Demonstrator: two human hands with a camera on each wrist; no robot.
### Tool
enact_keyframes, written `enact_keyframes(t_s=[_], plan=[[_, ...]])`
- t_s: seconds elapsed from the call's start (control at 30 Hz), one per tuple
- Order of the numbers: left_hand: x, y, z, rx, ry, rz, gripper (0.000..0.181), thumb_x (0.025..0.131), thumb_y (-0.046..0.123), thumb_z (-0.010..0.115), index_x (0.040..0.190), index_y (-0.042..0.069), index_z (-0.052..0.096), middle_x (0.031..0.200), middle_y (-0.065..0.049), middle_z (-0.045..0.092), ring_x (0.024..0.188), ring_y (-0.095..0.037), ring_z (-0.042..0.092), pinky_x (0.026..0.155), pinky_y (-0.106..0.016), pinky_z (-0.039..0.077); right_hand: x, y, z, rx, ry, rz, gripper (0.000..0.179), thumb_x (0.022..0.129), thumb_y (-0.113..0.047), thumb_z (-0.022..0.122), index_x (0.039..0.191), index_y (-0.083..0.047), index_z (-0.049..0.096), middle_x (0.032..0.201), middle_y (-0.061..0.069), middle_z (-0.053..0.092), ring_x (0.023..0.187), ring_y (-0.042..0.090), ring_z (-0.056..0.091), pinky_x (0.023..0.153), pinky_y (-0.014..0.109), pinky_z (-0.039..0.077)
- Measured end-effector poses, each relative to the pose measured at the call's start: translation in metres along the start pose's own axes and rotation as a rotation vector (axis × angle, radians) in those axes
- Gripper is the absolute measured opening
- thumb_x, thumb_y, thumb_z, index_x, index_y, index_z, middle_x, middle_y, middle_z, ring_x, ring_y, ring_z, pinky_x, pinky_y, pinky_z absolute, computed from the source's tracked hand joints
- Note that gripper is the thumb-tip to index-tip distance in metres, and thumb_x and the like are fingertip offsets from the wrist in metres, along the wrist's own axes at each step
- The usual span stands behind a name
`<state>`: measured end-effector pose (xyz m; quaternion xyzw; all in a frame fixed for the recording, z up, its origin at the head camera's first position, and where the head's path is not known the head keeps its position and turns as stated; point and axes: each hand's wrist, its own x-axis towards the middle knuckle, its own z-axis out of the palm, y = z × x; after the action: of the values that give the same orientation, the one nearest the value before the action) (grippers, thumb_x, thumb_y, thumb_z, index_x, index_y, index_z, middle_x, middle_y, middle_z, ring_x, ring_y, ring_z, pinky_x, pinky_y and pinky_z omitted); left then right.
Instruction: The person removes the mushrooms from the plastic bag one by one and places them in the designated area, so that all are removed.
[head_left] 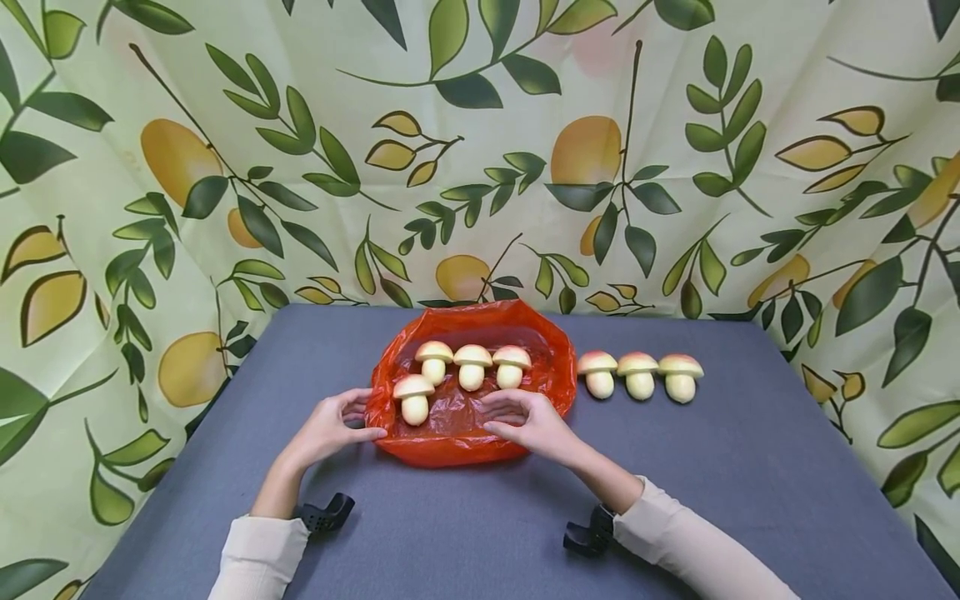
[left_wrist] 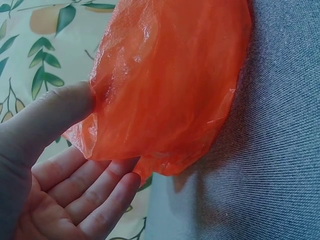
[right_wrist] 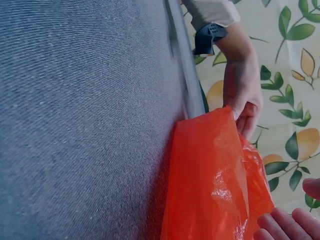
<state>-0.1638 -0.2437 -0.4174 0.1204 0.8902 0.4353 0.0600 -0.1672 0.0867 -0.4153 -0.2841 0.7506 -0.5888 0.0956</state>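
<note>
A red plastic bag lies with its mouth spread wide on the grey cloth. Inside it are several toy mushrooms with cream stems and reddish-yellow caps, one of them nearer the front left. My left hand pinches the bag's left rim, thumb on one side and fingers on the other, as the left wrist view also shows. Over the bag's front right part is my right hand, its fingers relaxed and nothing visible between thumb and fingertips. In the right wrist view only its fingertips appear, beside the red plastic.
Three more toy mushrooms stand in a row just right of the bag. The grey cloth-covered table extends around everything. Behind and beside it hangs a leaf-and-fruit patterned curtain. Each wrist wears a black camera.
</note>
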Motion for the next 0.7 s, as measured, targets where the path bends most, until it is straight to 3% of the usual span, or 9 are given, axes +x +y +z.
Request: enact_keyframes(t_s=[0.3, 0.7], plan=[[0.0, -0.001, 0.0, -0.003, -0.001, -0.007, 0.065, 0.078, 0.018, 0.08, 0.129, -0.011, 0.051, 0.123, -0.03, 0.061, 0.108, -0.038, 0.064, 0.094, -0.047, 0.055, 0.017, 0.001, 0.012, -0.004, -0.013, 0.027, 0.035, 0.088, -0.002, 0.065, 0.116, 0.015, 0.058, 0.113, 0.036, 0.063, 0.106, 0.047, 0.064, 0.088, 0.024, 0.058], [0.0, 0.0, 0.001, 0.004, -0.013, -0.003, 0.065, 0.079, 0.018, 0.079, 0.129, -0.011, 0.05, 0.126, -0.031, 0.059, 0.109, -0.039, 0.064, 0.093, -0.047, 0.055, 0.041, 0.004, 0.026, -0.037, -0.003, 0.084, 0.037, 0.086, -0.005, 0.068, 0.119, 0.011, 0.059, 0.115, 0.03, 0.066, 0.106, 0.04, 0.066, 0.091, 0.029, 0.058]])
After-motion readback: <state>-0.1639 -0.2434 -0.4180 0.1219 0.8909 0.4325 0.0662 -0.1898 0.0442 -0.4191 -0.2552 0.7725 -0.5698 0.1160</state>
